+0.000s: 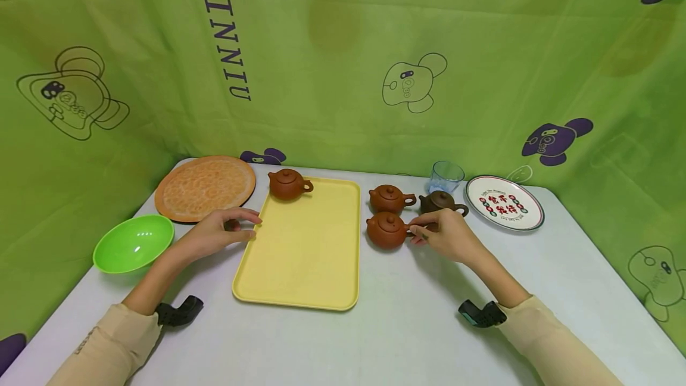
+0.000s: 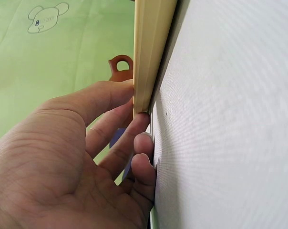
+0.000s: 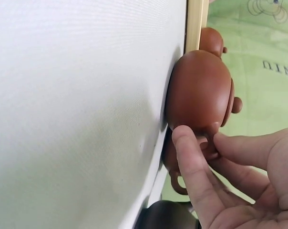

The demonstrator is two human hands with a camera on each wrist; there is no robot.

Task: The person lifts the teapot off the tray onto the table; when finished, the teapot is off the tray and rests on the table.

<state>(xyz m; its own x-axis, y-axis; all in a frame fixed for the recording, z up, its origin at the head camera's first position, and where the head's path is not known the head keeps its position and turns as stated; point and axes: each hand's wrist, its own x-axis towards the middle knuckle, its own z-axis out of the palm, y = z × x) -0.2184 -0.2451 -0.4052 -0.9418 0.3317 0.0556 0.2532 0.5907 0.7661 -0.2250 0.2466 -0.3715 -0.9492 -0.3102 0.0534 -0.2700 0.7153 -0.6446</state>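
Observation:
My left hand holds the left rim of a yellow rectangular tray, with thumb and fingers at its edge in the left wrist view. One reddish-brown teapot stands on the tray's far left corner. To the right of the tray, my right hand pinches the handle of the nearer reddish-brown teapot, which sits upright on the table. Right behind it stands another reddish-brown teapot. A dark brown teapot is just beyond my right hand, partly hidden by it.
At the left are a bright green bowl and a round orange patterned mat. A clear bluish glass and a white plate with red characters stand at the back right. Green curtain borders the white table.

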